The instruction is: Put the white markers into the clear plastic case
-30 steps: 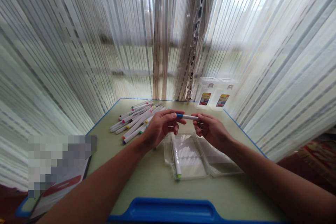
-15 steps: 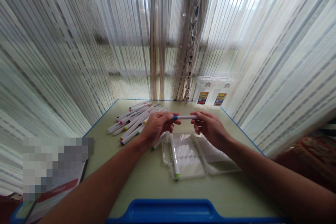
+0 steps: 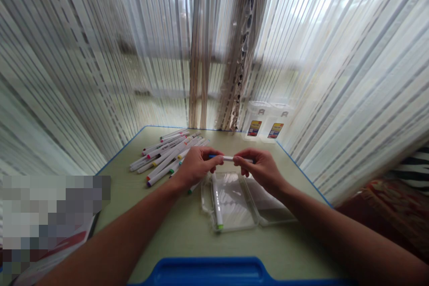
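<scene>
A white marker [image 3: 228,158] with a blue end is held level between my two hands, above the table. My left hand [image 3: 200,163] pinches it by the blue end. On its other end the fingers of my right hand [image 3: 256,164] are closed. Below the hands lies an opened clear plastic case [image 3: 236,205], its lid spread to the right and partly covered by my right forearm. One marker with a light green end [image 3: 217,203] lies along the case's left side. Beside my left hand is a loose pile of white markers [image 3: 167,156] with coloured ends.
Two clear plastic boxes [image 3: 264,120] with labels stand at the table's back right. A blue moulded edge [image 3: 209,271] runs along the front of the green table [image 3: 174,241]. String curtains hang behind. A flat, partly blurred-out item [image 3: 72,241] lies at the left.
My hands have come closer together along the marker, so less of it shows between them. They sit slightly lower in view. The view itself has shifted a little.
</scene>
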The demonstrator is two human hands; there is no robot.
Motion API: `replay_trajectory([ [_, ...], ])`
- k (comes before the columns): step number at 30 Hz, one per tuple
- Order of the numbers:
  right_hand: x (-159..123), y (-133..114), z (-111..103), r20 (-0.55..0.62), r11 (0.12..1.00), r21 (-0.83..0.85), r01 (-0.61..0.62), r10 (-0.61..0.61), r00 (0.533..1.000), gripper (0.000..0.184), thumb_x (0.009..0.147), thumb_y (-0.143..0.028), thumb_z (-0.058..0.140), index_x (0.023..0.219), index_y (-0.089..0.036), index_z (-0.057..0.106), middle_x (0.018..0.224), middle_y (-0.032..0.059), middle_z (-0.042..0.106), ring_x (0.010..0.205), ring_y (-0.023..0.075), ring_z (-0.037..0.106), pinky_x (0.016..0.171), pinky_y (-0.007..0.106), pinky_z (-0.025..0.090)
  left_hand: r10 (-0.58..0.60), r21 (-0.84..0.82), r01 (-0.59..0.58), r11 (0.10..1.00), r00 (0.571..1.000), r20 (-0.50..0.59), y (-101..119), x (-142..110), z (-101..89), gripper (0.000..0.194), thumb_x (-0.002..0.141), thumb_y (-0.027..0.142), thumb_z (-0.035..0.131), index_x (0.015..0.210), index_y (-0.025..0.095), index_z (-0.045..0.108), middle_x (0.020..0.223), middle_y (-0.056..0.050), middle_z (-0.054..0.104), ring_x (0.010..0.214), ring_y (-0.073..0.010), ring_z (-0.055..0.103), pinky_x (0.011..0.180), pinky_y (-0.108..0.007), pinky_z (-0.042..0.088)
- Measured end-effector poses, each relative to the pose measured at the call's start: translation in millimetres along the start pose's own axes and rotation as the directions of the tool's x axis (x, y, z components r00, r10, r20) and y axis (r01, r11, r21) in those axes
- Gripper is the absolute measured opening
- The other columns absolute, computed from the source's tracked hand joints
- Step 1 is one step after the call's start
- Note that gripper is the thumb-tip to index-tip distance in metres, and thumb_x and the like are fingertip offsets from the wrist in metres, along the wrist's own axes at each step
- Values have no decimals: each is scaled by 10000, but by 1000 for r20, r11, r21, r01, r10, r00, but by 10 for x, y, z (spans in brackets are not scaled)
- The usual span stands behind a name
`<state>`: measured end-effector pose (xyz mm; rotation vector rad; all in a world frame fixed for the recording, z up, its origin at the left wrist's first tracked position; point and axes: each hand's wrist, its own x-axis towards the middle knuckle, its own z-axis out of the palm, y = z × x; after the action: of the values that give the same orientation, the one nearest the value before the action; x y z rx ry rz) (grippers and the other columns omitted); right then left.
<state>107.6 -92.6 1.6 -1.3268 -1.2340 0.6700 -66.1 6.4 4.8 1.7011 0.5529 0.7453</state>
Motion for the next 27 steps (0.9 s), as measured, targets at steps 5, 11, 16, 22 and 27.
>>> replay_trajectory([
  [5,-29,-13,8,56,993,-116,18,-12,998,289,665,-403,799,731,-134,716,579,6,631,452,79,500,409,187,374,98,172,-103,980,995,34,24,-61,40,245,735,314,707,855,101,726,706,-52,670,588,-114,558,540,-210,430],
  [11,-30,-18,3,35,988,-150,24,-19,999,279,682,-398,788,728,-133,717,577,3,621,457,72,474,411,189,348,96,190,-102,977,995,41,34,-70,61,256,750,327,697,874,104,721,709,-55,671,584,-122,579,547,-216,449],
  [16,-12,-3,9,16,998,-63,-25,26,1000,274,699,-384,777,786,-128,733,567,10,626,444,86,505,412,203,391,80,108,-81,991,997,10,-15,-21,62,260,784,329,660,910,105,699,643,-27,625,529,-121,566,510,-230,447],
  [22,4,9,11,2,985,157,-67,67,998,265,715,-350,769,866,-134,747,665,41,675,459,84,522,406,203,403,58,-42,-60,997,997,-50,-75,47,18,237,759,287,686,905,101,681,610,-1,585,501,-103,532,487,-225,442],
  [27,16,39,0,13,969,239,-60,59,998,257,725,-327,771,898,-138,753,689,51,690,455,78,515,402,204,394,43,-82,-49,995,996,-81,-104,75,-9,231,751,278,697,901,103,683,596,-2,586,496,-96,526,489,-221,433],
])
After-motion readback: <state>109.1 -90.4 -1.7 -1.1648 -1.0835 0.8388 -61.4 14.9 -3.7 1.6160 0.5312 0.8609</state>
